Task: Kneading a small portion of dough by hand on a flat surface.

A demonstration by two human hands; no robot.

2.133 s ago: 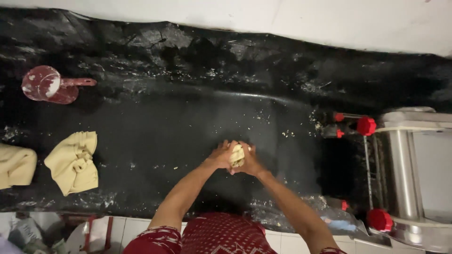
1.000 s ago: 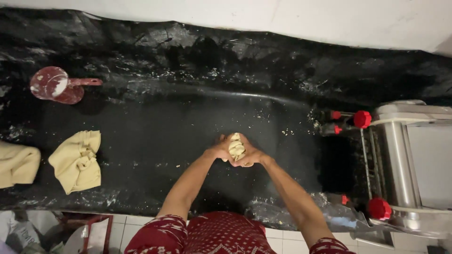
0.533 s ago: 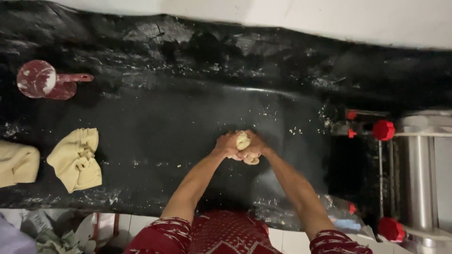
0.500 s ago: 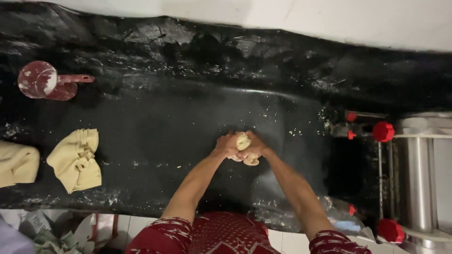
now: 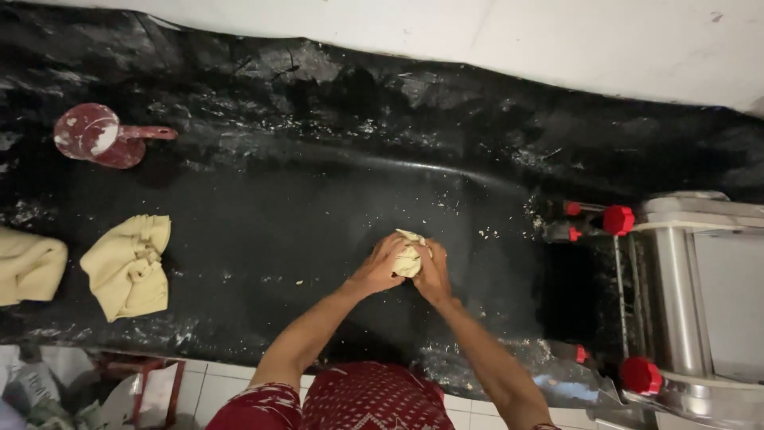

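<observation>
Head view: near the counter's [image 5: 263,263] front edge, toward its right end, left hand [image 5: 379,267] and right hand [image 5: 432,275] curl their fingers closed around a pale dough lump [image 5: 408,256]; it looks soft, light, slightly tacky, best cupped from both sides

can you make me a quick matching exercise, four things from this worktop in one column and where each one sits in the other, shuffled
Things:
1. small dough lump
2. red scoop
3. folded dough sheet
4. roller machine

Places:
A. far left, towards the wall
B. right end of the black worktop
C. pressed between the left hand and the right hand
D. left side, near the front edge

Pairs: 1-C, 2-A, 3-D, 4-B
</observation>
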